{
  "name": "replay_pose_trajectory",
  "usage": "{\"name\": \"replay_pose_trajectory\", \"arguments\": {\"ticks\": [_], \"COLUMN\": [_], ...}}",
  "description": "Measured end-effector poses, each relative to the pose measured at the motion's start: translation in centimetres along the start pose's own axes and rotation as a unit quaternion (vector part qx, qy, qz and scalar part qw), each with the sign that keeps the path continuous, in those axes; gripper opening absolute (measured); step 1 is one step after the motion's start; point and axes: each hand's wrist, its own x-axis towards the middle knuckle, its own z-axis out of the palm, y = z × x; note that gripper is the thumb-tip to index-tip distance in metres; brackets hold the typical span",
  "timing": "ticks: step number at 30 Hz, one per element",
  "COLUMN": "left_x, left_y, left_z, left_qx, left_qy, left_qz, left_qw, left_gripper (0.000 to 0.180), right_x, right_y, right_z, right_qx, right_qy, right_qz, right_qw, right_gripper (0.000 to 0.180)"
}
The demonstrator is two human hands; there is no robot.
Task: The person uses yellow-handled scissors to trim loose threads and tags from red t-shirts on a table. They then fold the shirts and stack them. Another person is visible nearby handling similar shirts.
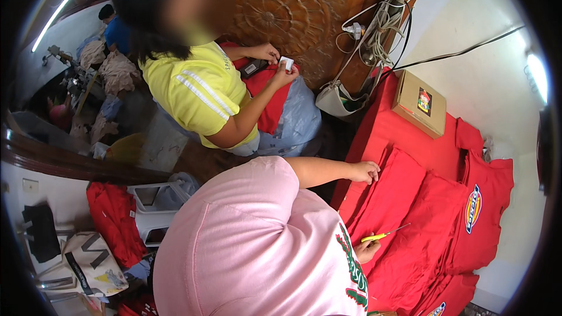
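Observation:
My left hand reaches across to the near edge of a red garment, its fingers bent together at the cloth. Yellow-handled scissors are in my right hand, their thin blades pointing right over another length of red cloth. My pink sleeve and shirt hide part of that hand's wrist and the near cloth. Further right lies a red shirt with a printed oval emblem. The garments lie spread and overlapping on a red-covered table.
A cardboard box sits at the table's far end. Coiled cables hang by carved wood, above a white bag. A person in yellow holds a small white item over red cloth. White stools stand behind me.

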Motion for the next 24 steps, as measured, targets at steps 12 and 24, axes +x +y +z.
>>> {"name": "replay_pose_trajectory", "arguments": {"ticks": [12, 24], "left_x": [0.8, 0.5], "left_y": [-0.8, -0.4], "left_z": [0.0, -0.1], "left_qx": [-0.010, -0.006], "left_qy": [0.010, 0.006], "left_qz": [0.005, 0.010], "left_qw": [1.000, 1.000], "left_gripper": [0.030, 0.028], "right_x": [0.2, 0.4], "right_y": [1.3, 2.3], "right_z": [0.6, 0.7], "right_qx": [0.031, 0.020], "right_qy": [0.011, -0.012], "right_qz": [-0.017, 0.011], "right_qw": [0.999, 1.000], "right_gripper": [0.021, 0.020]}}
